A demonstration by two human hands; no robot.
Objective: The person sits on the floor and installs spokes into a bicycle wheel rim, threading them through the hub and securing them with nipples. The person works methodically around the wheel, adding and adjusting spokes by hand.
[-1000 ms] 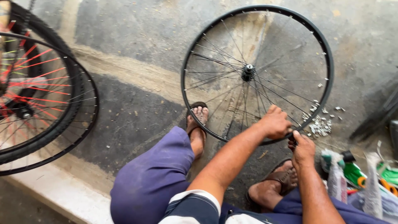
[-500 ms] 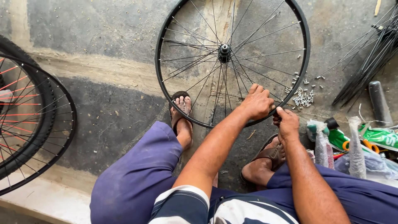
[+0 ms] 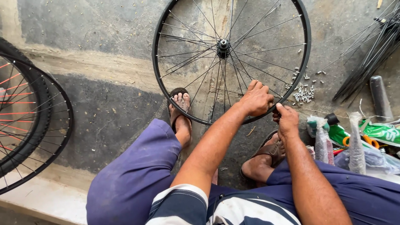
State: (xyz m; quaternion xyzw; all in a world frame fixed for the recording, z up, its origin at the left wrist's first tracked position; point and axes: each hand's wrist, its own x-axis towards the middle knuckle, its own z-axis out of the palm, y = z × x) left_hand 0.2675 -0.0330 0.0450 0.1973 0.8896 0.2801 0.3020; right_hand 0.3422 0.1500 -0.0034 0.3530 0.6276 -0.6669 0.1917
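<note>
One bare spoked wheel (image 3: 231,46) is stood upright on the concrete floor (image 3: 104,83) between two sandalled feet, its lower rim gripped by the left hand (image 3: 257,99), whose fingers are curled closed over it. The right hand (image 3: 286,121) is pinched narrow at the rim just beside the left; what is held in it cannot be made out. Two more wheels (image 3: 29,121) are seen overlapping at the left edge, one small heap of spoke nipples (image 3: 303,93) lies just right of the rim, and one bundle of black spokes (image 3: 373,50) is spread at the far right.
</note>
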